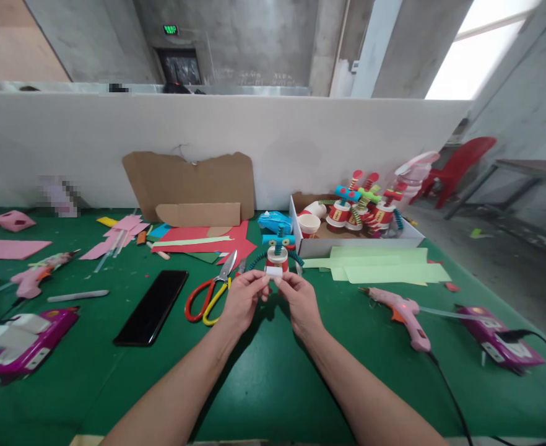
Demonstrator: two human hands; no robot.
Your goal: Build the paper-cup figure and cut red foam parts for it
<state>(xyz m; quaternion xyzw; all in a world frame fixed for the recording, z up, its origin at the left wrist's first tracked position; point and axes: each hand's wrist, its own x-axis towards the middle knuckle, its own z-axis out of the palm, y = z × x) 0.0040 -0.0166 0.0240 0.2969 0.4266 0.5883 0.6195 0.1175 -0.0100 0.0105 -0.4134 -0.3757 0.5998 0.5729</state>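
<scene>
White slip [273, 271], green tabletop [264, 387]

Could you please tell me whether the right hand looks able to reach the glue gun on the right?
Probably yes: nothing appears to block the way between the right hand and the glue gun, though that hand is helping hold a small white piece.

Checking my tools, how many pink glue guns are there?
2: one glue gun lies left of the phone; another lies right of the right hand. More could be hidden.
</scene>
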